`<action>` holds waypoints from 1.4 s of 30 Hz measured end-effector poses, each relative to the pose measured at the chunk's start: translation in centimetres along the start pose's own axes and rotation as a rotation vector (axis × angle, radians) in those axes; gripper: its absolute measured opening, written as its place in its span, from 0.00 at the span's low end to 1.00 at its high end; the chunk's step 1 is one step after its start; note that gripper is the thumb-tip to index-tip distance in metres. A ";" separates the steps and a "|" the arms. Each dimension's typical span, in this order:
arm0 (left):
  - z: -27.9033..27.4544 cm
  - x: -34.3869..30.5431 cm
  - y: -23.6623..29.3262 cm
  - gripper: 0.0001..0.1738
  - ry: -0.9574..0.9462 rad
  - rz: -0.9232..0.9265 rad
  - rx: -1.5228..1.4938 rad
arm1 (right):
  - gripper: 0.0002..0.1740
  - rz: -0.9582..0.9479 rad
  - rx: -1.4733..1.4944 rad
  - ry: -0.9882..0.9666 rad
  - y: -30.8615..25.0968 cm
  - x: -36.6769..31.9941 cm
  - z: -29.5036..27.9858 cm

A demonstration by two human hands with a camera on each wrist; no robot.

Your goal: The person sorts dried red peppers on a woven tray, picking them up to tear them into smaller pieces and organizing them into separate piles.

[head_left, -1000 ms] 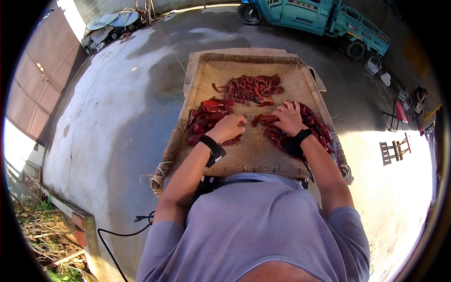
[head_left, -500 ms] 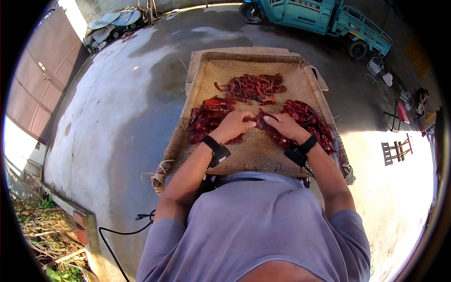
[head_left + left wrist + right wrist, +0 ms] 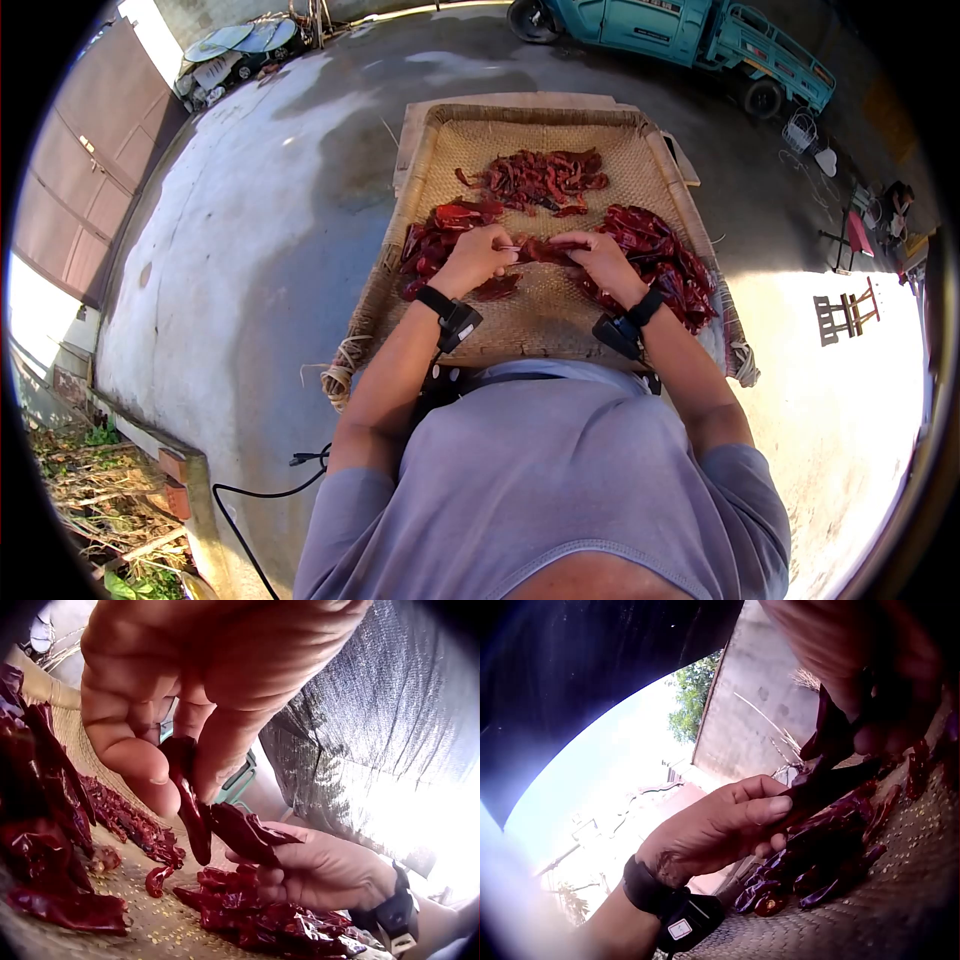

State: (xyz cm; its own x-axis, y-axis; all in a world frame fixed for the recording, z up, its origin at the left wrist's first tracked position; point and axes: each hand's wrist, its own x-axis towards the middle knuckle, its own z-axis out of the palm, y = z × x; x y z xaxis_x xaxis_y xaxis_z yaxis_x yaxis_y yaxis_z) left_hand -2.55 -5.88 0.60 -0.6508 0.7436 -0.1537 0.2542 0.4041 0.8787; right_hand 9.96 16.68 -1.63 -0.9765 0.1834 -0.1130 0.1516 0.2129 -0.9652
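Note:
A shallow woven tray [image 3: 480,140] bears three heaps of dried red chilies. Over its middle my left hand [image 3: 478,262] pinches a dark red dried chili [image 3: 196,825] between thumb and fingers. Facing it, my right hand [image 3: 605,268] grips another chili piece [image 3: 244,834], its end overlapping the left one in the left wrist view. The left heap [image 3: 425,245] of large chilies lies beside my left hand, and the right heap [image 3: 660,255] beside my right. A far heap [image 3: 545,180] holds smaller, shrivelled pieces. In the right wrist view my right hand's fingers are dark and partly hidden.
Pale seeds [image 3: 161,919] are scattered on the weave. The tray rests on a wooden board [image 3: 540,99], its near edge close to my shirt [image 3: 540,450]. A black cable [image 3: 235,495] hangs at the left. A teal three-wheeled truck [image 3: 640,30] stands beyond on the concrete.
My right hand has come from the right heap to the middle with a chili. Both hands met on it, then drew slightly apart, each keeping hold of chili.

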 end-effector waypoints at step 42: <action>3.0 1.2 -0.5 0.17 -0.233 0.197 0.263 | 0.05 -0.040 -1.525 -0.045 2.0 1.8 -3.5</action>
State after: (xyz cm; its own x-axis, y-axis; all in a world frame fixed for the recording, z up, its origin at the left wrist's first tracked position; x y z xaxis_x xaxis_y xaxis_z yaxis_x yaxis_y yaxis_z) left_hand -1.35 -3.62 -1.36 -0.3995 0.9090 -0.1189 0.5522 0.3422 0.7602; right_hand 9.02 20.80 -2.98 -0.9831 0.1314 -0.1273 0.1066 0.9769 0.1852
